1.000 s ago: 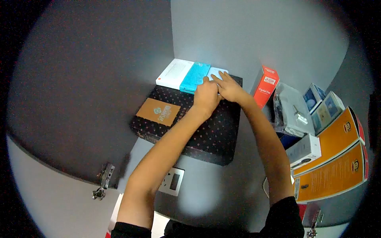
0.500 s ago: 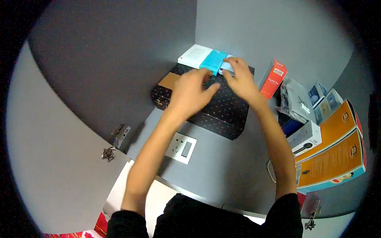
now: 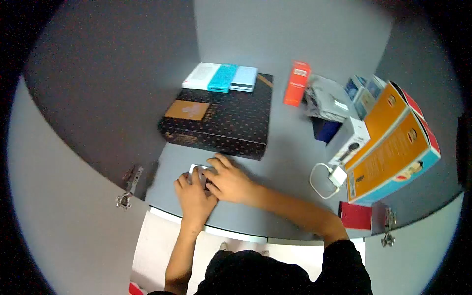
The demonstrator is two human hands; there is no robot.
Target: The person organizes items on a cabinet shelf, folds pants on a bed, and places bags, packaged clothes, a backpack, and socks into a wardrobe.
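Observation:
A white wall socket panel (image 3: 198, 168) lies on the grey shelf in front of the black box, mostly covered by my hands. My left hand (image 3: 195, 199) comes from the near side, its bent fingers over the panel's left part and its thumb toward the right. My right hand (image 3: 230, 182) reaches in from the right, with curled fingers at the panel's right and far edges. Both hands are touching the panel. Behind them is the black patterned box (image 3: 231, 115) with a gold label. On its back edge lie a white flat box (image 3: 201, 76), a blue box (image 3: 222, 78) and a pale power bank (image 3: 244, 78).
To the right stand a red box (image 3: 297, 84), a grey plastic-wrapped packet (image 3: 327, 101), a white box (image 3: 350, 140) and orange boxes (image 3: 388, 157). A white charger with cable (image 3: 338, 176) lies before them, near a red booklet (image 3: 356, 216). Metal hinges (image 3: 124, 199) flank the shelf.
Both hands have come down from the items on top of the black box to the socket panel nearer me. The power bank is now uncovered beside the blue box. The view has shifted.

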